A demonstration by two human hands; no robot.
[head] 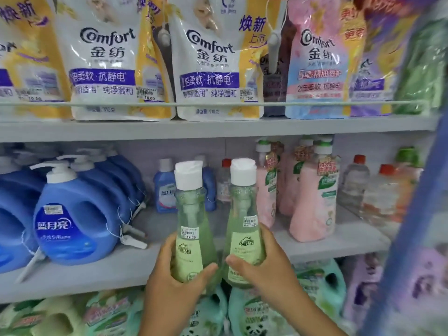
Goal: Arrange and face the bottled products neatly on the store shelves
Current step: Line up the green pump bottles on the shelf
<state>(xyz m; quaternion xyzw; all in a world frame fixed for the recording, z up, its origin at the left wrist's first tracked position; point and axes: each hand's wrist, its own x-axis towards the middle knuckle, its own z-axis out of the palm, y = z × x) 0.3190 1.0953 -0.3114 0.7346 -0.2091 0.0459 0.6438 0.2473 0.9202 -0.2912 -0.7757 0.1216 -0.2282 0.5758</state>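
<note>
- In front of the middle shelf (101,275), the person holds two green bottles with white caps, one in each hand, upright and side by side, labels to the camera.
- The left hand (169,284) wraps its fingers and thumb around the lower body of the left green bottle (191,229).
- The right hand (266,265) grips the right green bottle (243,221) in the same way; the thumbs of both hands almost meet between the bottles.
- On the shelf, at the left, stand blue detergent jugs (77,214) with pump heads.
- Behind the held bottles stand small blue bottles (166,190); at the right stand pink bottles (315,200) and clear bottles with red caps (356,183).
- On the upper shelf, Comfort softener pouches (106,64) stand in a row behind a rail.
</note>
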